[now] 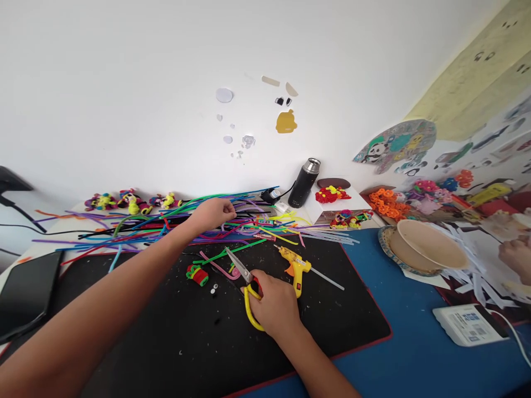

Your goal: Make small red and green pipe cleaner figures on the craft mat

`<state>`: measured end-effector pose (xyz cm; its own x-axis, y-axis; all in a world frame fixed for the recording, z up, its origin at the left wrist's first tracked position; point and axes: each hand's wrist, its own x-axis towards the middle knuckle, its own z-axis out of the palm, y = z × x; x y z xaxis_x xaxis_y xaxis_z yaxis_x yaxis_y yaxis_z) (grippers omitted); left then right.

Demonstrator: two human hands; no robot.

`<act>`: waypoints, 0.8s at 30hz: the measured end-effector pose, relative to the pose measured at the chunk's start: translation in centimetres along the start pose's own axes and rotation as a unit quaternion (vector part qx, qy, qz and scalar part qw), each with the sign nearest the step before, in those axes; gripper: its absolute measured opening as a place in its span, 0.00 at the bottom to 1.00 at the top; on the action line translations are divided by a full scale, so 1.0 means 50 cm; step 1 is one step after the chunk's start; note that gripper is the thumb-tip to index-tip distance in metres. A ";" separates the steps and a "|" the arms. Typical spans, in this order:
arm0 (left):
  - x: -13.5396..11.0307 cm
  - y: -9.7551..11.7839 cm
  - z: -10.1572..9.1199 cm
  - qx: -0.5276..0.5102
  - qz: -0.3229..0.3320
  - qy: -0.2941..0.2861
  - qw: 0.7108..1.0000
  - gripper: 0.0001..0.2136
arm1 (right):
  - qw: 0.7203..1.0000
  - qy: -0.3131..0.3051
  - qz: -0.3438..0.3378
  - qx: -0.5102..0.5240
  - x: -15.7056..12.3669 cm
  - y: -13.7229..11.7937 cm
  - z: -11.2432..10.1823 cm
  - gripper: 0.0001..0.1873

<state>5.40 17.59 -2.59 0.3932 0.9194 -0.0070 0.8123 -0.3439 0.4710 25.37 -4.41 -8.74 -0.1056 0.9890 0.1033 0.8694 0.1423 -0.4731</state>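
My right hand [277, 303] grips a pair of scissors [248, 276] by its yellow and red handles, blades pointing up and left over the black mat [166, 326]. Farther back, my left hand [212, 214] is closed in a pinch over a spread of colourful pipe cleaners [145, 235]; what its fingers hold, if anything, is hidden. Beside the blades lie a green pipe cleaner [232, 253] and a pink pipe cleaner [215, 264]. A small red and green pipe-cleaner piece [197, 275] and some googly eyes [214, 288] rest nearby. Just right of my right hand is a yellow glue gun [295, 266] with a glue stick.
A black thermos [304, 182] stands against the wall near a white box [336, 207]. Several pipe-cleaner figures [135, 203] sit at the back left. On the right are a bowl [429, 246], a white device [469, 325] and another person's hand [516, 254]. A black tablet-like slab [29, 290] lies left.
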 end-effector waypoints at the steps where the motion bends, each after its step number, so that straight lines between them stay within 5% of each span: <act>1: -0.004 0.005 0.005 -0.003 0.006 -0.007 1.000 0.13 | 1.000 0.003 -0.003 0.006 -0.001 0.000 -0.002 0.15; 9: -0.062 0.036 0.045 -0.010 0.071 -0.081 0.994 0.11 | 0.999 -0.001 -0.032 0.033 -0.009 0.002 -0.008 0.13; 19: -0.095 0.019 0.048 0.056 0.029 -0.030 0.998 0.16 | 0.999 -0.001 -0.029 0.021 -0.006 -0.004 -0.014 0.14; 24: -0.163 0.006 0.026 0.022 0.002 -0.014 1.000 0.20 | 0.997 0.020 0.004 0.071 -0.006 0.009 -0.017 0.16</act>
<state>2.99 9.75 -3.56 0.4074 0.9127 -0.0308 0.8288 -0.3553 0.4323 26.21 -4.70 -8.27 -0.0778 0.9882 0.1321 0.7932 0.1417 -0.5922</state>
